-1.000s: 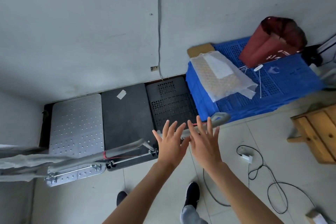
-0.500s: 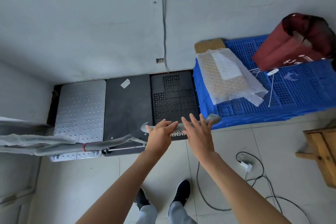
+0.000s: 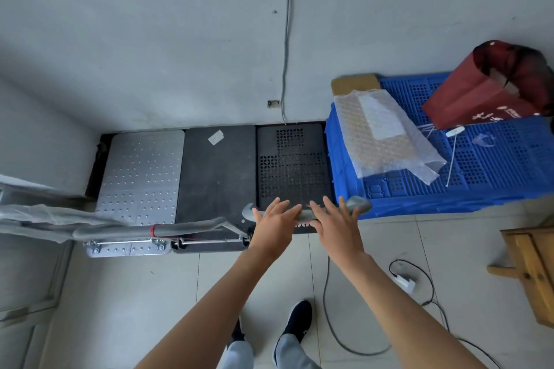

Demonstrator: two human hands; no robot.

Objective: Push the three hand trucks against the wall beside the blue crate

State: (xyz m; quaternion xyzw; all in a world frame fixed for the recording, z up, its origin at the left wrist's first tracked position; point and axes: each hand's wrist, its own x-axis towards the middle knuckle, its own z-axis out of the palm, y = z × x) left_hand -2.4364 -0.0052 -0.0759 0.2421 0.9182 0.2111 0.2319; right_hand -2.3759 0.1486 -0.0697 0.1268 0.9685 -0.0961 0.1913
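Three hand trucks lie side by side with their far ends at the wall [image 3: 180, 39]: a silver studded one [image 3: 141, 174], a plain black one [image 3: 217, 171] and a perforated black one [image 3: 292, 165]. The perforated truck sits right beside the blue crate [image 3: 494, 165]. Its grey handle [image 3: 358, 204] crosses in front of me. My left hand [image 3: 274, 226] and my right hand [image 3: 337, 225] lie flat on that handle, close together, fingers spread and pointing at the wall, not curled around it.
Bubble wrap [image 3: 380, 141] and a red paper bag [image 3: 485, 90] lie on the crate. The long grey handles [image 3: 180, 226] of the other two trucks reach left. A charger with its cable [image 3: 403, 281] trails on the tiled floor; a wooden stool [image 3: 533, 263] stands at the right.
My hands, raised off the handle a second ago, came down onto it and now rest there with fingers stretched flatter. The perforated truck's handle sits closer to the crate's front edge.
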